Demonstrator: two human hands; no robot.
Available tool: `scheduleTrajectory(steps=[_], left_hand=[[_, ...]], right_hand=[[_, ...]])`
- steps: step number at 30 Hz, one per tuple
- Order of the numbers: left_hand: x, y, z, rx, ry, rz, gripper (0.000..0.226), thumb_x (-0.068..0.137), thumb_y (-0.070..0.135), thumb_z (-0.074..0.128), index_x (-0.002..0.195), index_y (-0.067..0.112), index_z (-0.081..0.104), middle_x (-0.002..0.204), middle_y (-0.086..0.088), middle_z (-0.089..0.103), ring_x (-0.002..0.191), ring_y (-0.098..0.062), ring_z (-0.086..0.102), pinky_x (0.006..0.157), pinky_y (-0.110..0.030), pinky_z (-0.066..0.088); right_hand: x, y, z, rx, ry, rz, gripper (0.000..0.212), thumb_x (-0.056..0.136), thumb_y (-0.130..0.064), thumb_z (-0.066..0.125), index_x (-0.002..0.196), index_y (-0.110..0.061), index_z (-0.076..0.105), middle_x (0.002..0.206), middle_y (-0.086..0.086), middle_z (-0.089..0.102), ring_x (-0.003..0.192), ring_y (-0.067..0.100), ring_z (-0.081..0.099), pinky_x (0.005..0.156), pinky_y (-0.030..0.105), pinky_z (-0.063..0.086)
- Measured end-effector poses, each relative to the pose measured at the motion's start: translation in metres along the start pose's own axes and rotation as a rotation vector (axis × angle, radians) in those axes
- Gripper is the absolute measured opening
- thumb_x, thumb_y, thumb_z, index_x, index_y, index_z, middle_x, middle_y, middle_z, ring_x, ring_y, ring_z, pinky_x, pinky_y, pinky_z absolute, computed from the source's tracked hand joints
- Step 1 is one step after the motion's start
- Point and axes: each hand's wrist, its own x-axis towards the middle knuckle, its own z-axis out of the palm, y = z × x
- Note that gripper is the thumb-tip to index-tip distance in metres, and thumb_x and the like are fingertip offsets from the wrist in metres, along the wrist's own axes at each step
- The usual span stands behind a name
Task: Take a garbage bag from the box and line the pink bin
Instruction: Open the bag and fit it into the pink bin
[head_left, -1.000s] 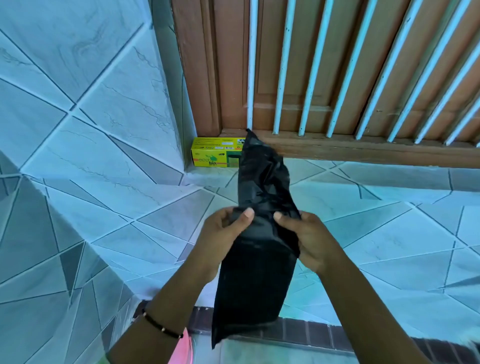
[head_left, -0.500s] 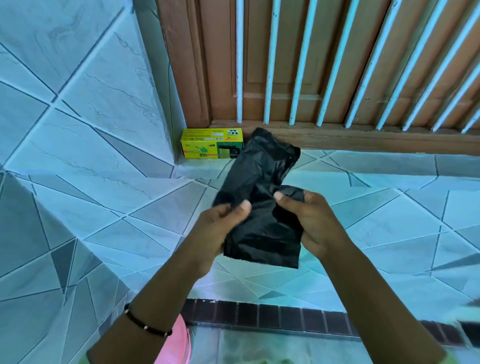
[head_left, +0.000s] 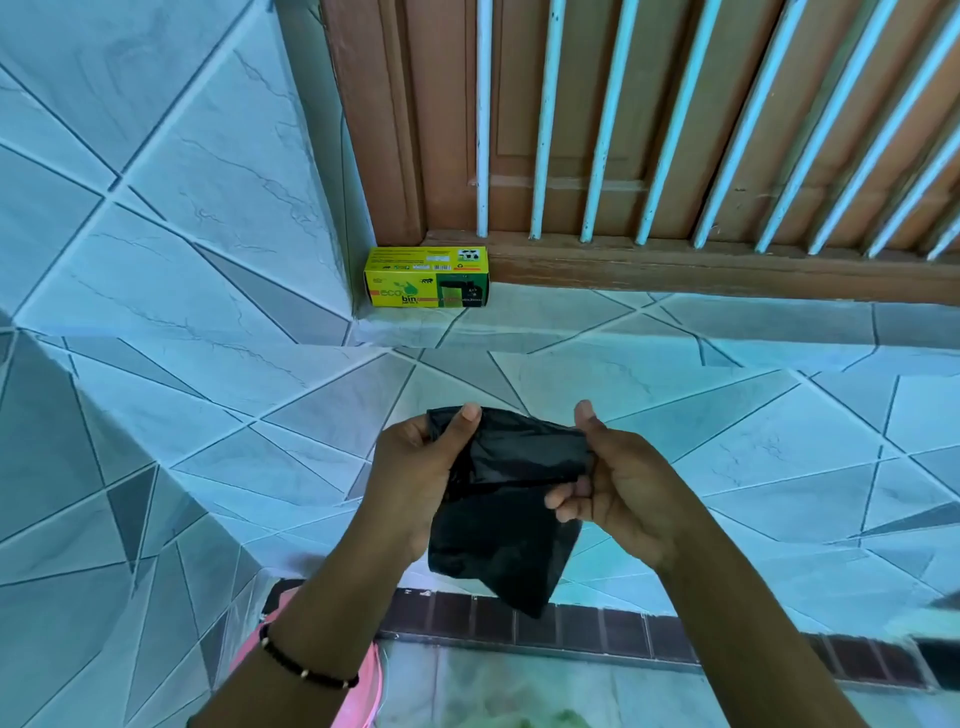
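A black garbage bag (head_left: 498, 540) hangs folded between both hands over the tiled ledge. My left hand (head_left: 421, 467) pinches its upper left edge between thumb and fingers. My right hand (head_left: 613, 483) pinches the upper right edge, thumb on top. The bag's lower part droops to a point below the hands. The yellow-green bag box (head_left: 426, 277) stands in the corner at the back of the ledge, well beyond the hands. Under my left forearm, only a sliver of the pink bin (head_left: 363, 691) shows at the bottom edge.
A tiled wall (head_left: 156, 182) rises on the left. A wooden door with white bars (head_left: 649, 130) closes off the back. A dark brick strip (head_left: 571, 623) runs along the ledge's front edge, with a lower floor beneath.
The bag's top, standing tall a second ago, has folded down into a short bundle. Both hands have drawn apart along its upper edge. The box is now uncovered.
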Motion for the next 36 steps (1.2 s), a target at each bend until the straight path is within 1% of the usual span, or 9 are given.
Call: scheduleTrajectory(steps=[4,7,11,14,18,21,23,28,36], left_hand=[[0.001,-0.006,-0.001,0.029,0.117,0.039,0.038,0.066,0.045,0.072,0.066,0.007,0.069,0.072,-0.009,0.073,0.071,-0.023,0.069,0.080,-0.046,0.057],[-0.001,-0.005,0.000,-0.044,0.133,0.034,0.030,0.072,0.036,0.072,0.066,0.007,0.070,0.065,-0.009,0.072,0.065,-0.024,0.068,0.072,-0.042,0.059],[-0.002,-0.006,0.002,-0.064,0.113,0.008,0.030,0.082,0.032,0.064,0.069,0.005,0.066,0.053,-0.002,0.065,0.054,-0.021,0.062,0.055,-0.027,0.052],[-0.005,-0.007,0.004,-0.228,0.042,-0.107,0.047,0.087,0.050,0.046,0.087,0.007,0.065,0.068,-0.004,0.072,0.062,-0.018,0.069,0.058,-0.031,0.058],[-0.021,-0.013,0.011,-0.277,-0.110,0.034,0.044,0.081,0.056,0.053,0.095,0.017,0.067,0.085,-0.001,0.075,0.088,-0.019,0.071,0.085,-0.033,0.056],[-0.029,-0.026,0.015,0.104,-0.174,0.265,0.017,0.079,0.034,0.067,0.095,0.030,0.068,0.096,0.007,0.074,0.096,-0.008,0.068,0.087,-0.027,0.053],[-0.030,-0.031,0.016,0.316,-0.184,0.376,0.034,0.078,0.022,0.072,0.108,0.035,0.062,0.106,0.011,0.071,0.102,-0.003,0.065,0.092,-0.023,0.051],[-0.024,-0.025,0.012,0.493,-0.117,0.537,0.047,0.080,0.015,0.071,0.115,0.042,0.054,0.110,0.020,0.065,0.102,0.004,0.063,0.090,-0.014,0.049],[-0.031,-0.021,0.015,0.559,-0.226,0.650,0.034,0.090,0.038,0.053,0.124,0.041,0.050,0.109,0.041,0.057,0.107,0.008,0.059,0.090,-0.009,0.046]], right_hand=[[-0.013,0.013,0.001,-0.500,0.203,-0.500,0.086,0.057,-0.062,0.072,0.131,-0.040,0.033,0.136,-0.011,0.039,0.102,0.006,0.058,0.073,0.021,0.055],[-0.013,0.022,0.000,-0.954,0.002,-0.752,0.099,0.058,-0.065,0.070,0.140,-0.049,0.017,0.151,-0.018,0.013,0.138,0.003,0.023,0.104,0.021,0.034],[-0.005,0.032,0.005,-1.039,0.110,-0.908,0.028,0.078,-0.030,0.058,0.104,-0.028,0.066,0.107,-0.013,0.063,0.103,-0.001,0.051,0.086,0.021,0.044],[-0.006,0.035,0.014,-0.818,0.315,-0.796,0.013,0.078,-0.012,0.061,0.078,-0.020,0.071,0.071,-0.014,0.065,0.073,0.002,0.059,0.065,0.009,0.044],[-0.007,0.028,0.023,-0.538,0.377,-0.555,0.027,0.075,-0.017,0.075,0.057,-0.013,0.056,0.052,0.004,0.058,0.048,0.009,0.045,0.052,0.022,0.041],[-0.005,0.020,0.026,-0.332,0.333,-0.469,0.034,0.078,-0.018,0.073,0.056,-0.003,0.051,0.047,0.013,0.052,0.046,0.019,0.046,0.050,0.027,0.041],[-0.005,0.016,0.024,-0.286,0.230,-0.414,0.026,0.083,-0.019,0.067,0.067,0.001,0.062,0.060,0.021,0.061,0.055,0.023,0.055,0.057,0.031,0.048],[-0.007,0.009,0.010,-0.324,-0.018,-0.358,0.017,0.089,-0.005,0.058,0.089,-0.015,0.072,0.082,0.006,0.075,0.076,0.017,0.070,0.072,0.023,0.056],[-0.003,0.005,0.010,-0.349,0.135,-0.455,0.032,0.074,-0.003,0.074,0.058,-0.001,0.047,0.045,0.005,0.054,0.039,0.016,0.051,0.044,0.025,0.046]])
